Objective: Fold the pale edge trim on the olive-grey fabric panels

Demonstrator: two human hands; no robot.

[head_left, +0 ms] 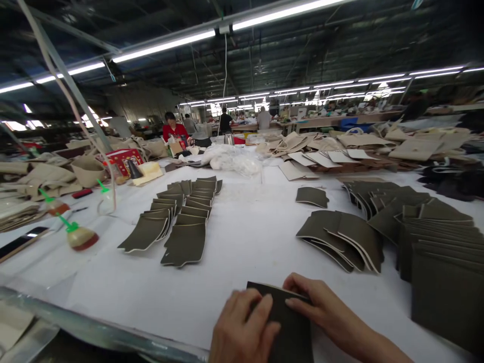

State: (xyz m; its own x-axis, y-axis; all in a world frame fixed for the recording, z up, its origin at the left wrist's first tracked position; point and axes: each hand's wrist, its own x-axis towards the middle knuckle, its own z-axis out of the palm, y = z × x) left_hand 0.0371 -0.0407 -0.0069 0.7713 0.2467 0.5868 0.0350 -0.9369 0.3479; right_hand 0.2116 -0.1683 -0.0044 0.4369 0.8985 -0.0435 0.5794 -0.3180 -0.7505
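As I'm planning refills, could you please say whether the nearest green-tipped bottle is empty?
Not empty: the bottle shows reddish liquid in its lower part.

Pretty clearly a factory workshop, leather or something similar going by the material lying around. There's a big dark roof (287, 50) with long rows of tube lights (166, 46) running way back. The white surface (242, 247) up front has stacks of cut dark pieces (187, 242) on it, plus squeeze bottles (81, 239) with green nozzles (70, 225), and heaps of beige pieces (418, 149) sit farther off. Past those, more surfaces (328, 122) and several people (263, 119) spread around, one in a red top (177, 132).
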